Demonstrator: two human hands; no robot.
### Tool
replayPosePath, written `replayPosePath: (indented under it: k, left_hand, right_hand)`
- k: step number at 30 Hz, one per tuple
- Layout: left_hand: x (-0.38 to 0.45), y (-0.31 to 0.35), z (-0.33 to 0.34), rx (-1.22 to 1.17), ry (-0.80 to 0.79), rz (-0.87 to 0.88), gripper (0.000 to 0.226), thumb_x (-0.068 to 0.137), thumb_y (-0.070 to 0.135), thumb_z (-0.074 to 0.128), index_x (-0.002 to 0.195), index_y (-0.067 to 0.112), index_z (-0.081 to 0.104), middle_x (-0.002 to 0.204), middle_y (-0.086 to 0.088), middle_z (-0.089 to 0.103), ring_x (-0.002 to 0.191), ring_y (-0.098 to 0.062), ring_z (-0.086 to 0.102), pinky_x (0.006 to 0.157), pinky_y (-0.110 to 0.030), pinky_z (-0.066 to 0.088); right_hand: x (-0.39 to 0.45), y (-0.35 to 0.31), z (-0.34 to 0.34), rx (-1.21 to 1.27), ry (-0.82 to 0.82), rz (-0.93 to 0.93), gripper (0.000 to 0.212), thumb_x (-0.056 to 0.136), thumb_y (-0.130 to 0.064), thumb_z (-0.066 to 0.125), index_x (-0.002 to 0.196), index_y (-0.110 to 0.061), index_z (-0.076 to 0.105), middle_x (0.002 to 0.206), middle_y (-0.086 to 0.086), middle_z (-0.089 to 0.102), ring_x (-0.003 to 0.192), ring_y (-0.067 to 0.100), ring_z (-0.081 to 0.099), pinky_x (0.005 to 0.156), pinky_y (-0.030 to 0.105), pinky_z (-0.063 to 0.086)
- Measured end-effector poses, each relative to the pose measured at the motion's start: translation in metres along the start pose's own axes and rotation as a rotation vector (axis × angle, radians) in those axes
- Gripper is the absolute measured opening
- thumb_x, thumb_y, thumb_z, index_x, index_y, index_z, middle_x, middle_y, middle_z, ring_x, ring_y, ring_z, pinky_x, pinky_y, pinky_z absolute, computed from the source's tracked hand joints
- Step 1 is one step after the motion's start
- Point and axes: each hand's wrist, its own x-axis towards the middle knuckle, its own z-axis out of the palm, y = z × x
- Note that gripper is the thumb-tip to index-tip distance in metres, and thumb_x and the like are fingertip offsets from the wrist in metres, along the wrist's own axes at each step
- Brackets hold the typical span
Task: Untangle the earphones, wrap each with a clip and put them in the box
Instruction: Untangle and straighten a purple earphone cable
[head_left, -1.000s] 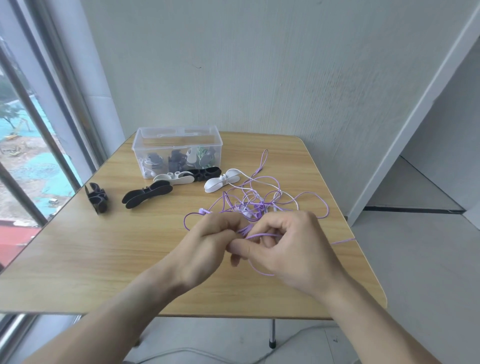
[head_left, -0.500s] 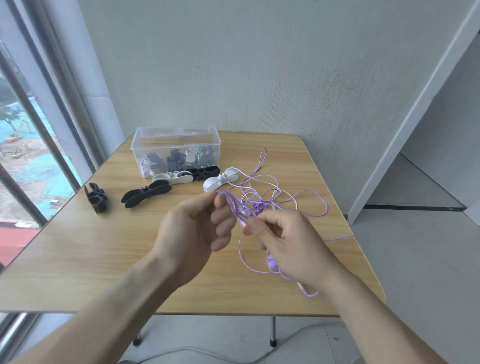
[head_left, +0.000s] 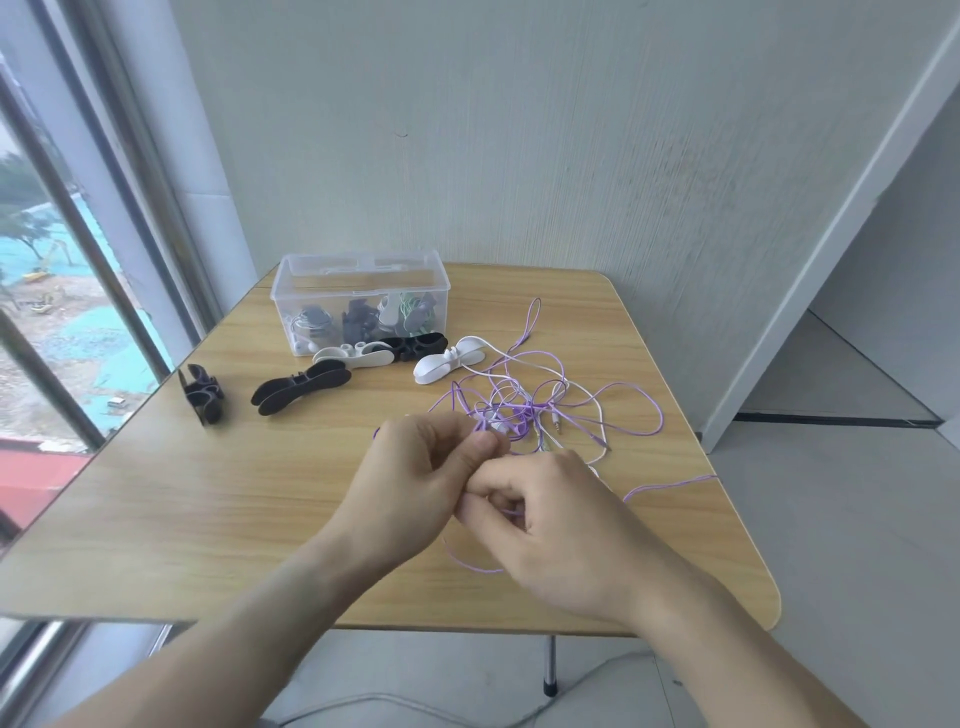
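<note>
Wooden table (head_left: 156, 519), fingers (head_left: 493, 486) hiding purple cord (head_left: 613, 395)

Both forearms reach in from below and meet over the middle; the left hand (head_left: 410, 483) has its fingers curled with the thumb pressed forward; the right hand (head_left: 556, 525) is curled too, knuckles up, its fingertips touching the left.

The hands (head_left: 498, 499) cover the purple cable (head_left: 613, 410) section held between them. Items inside the box (head_left: 363, 280) are indistinct behind its wall.
</note>
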Motion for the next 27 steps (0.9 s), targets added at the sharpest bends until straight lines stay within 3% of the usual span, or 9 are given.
replayPosePath:
  k: [2, 5, 9, 11, 15, 17, 22, 24, 27]
  left_hand:
    - [0.001, -0.002, -0.002, 0.022, -0.096, 0.017, 0.029, 0.099, 0.025, 0.056, 0.072, 0.018, 0.066, 0.062, 0.007, 0.066, 0.059, -0.009, 0.057, 0.056, -0.021, 0.044]
    - [0.001, -0.001, 0.000, -0.073, -0.235, -0.061, 0.041, 0.105, 0.019, 0.048, 0.065, 0.020, 0.057, 0.057, 0.000, 0.056, 0.051, -0.012, 0.047, 0.050, -0.017, 0.037]
    - [0.000, -0.002, 0.000, -0.056, -0.417, -0.168, 0.038, 0.094, 0.028, 0.048, 0.058, 0.018, 0.044, 0.052, 0.003, 0.040, 0.049, -0.013, 0.029, 0.047, -0.021, 0.026]
    - [-0.001, 0.000, -0.001, -0.099, -0.482, -0.180, 0.034, 0.087, 0.023, 0.048, 0.057, 0.016, 0.034, 0.052, 0.007, 0.029, 0.048, -0.012, 0.022, 0.046, -0.020, 0.021]
    - [-0.001, 0.007, -0.008, -0.343, -0.305, -0.283, 0.038, 0.082, 0.024, 0.051, 0.059, 0.024, 0.021, 0.059, 0.002, 0.013, 0.049, -0.015, 0.012, 0.043, -0.021, 0.013]
    - [0.000, 0.007, -0.012, -0.427, -0.148, -0.311, 0.041, 0.080, 0.027, 0.055, 0.063, 0.022, 0.018, 0.060, 0.000, 0.012, 0.053, -0.015, 0.009, 0.046, -0.024, 0.007]
    - [0.010, 0.002, -0.016, -0.508, 0.228, -0.328, 0.046, 0.098, 0.020, 0.050, 0.058, 0.022, 0.028, 0.053, -0.003, 0.029, 0.054, -0.017, 0.016, 0.050, -0.029, 0.008]
    - [0.012, 0.001, -0.019, -0.496, 0.317, -0.327, 0.044, 0.100, 0.020, 0.049, 0.058, 0.019, 0.036, 0.053, -0.003, 0.036, 0.048, -0.017, 0.025, 0.047, -0.025, 0.014]
    - [0.012, 0.002, -0.019, -0.474, 0.314, -0.318, 0.042, 0.102, 0.022, 0.049, 0.061, 0.017, 0.039, 0.054, -0.005, 0.039, 0.045, -0.017, 0.029, 0.045, -0.023, 0.016]
  right_hand:
    - [-0.001, 0.002, -0.007, 0.044, 0.032, 0.011, 0.028, 0.092, -0.020, 0.067, 0.065, -0.011, 0.067, 0.045, -0.010, 0.048, 0.043, 0.008, 0.040, 0.049, 0.013, 0.030]
    - [-0.002, 0.005, -0.017, 0.105, 0.083, 0.043, 0.018, 0.082, -0.025, 0.081, 0.068, -0.016, 0.076, 0.045, -0.009, 0.052, 0.042, 0.005, 0.040, 0.046, 0.015, 0.032]
    - [-0.003, 0.010, -0.029, 0.161, 0.053, 0.113, 0.030, 0.066, -0.035, 0.092, 0.063, -0.014, 0.071, 0.043, -0.005, 0.053, 0.041, 0.013, 0.047, 0.039, 0.018, 0.034]
    - [-0.004, 0.015, -0.036, 0.175, -0.011, 0.192, 0.036, 0.060, -0.041, 0.093, 0.063, -0.016, 0.067, 0.046, -0.005, 0.054, 0.044, 0.018, 0.051, 0.038, 0.020, 0.037]
    - [-0.003, 0.030, -0.048, 0.179, 0.068, 0.245, 0.039, 0.068, -0.055, 0.084, 0.071, -0.018, 0.068, 0.060, 0.016, 0.058, 0.050, 0.042, 0.060, 0.039, 0.045, 0.045]
    - [-0.004, 0.038, -0.051, 0.210, 0.135, 0.251, 0.033, 0.077, -0.050, 0.079, 0.075, -0.019, 0.070, 0.062, 0.016, 0.061, 0.052, 0.046, 0.062, 0.041, 0.042, 0.042]
    - [-0.003, 0.048, -0.052, 0.210, 0.146, 0.266, 0.007, 0.090, -0.022, 0.073, 0.085, -0.018, 0.071, 0.064, 0.012, 0.066, 0.045, 0.026, 0.062, 0.046, 0.029, 0.047]
    - [-0.005, 0.049, -0.053, 0.144, 0.129, 0.270, 0.007, 0.092, -0.016, 0.071, 0.090, -0.023, 0.073, 0.079, 0.010, 0.071, 0.049, 0.018, 0.064, 0.049, 0.026, 0.049]
    - [-0.006, 0.044, -0.048, 0.120, 0.100, 0.264, 0.018, 0.093, -0.018, 0.070, 0.099, -0.035, 0.073, 0.115, -0.004, 0.057, 0.048, 0.025, 0.067, 0.045, 0.042, 0.055]
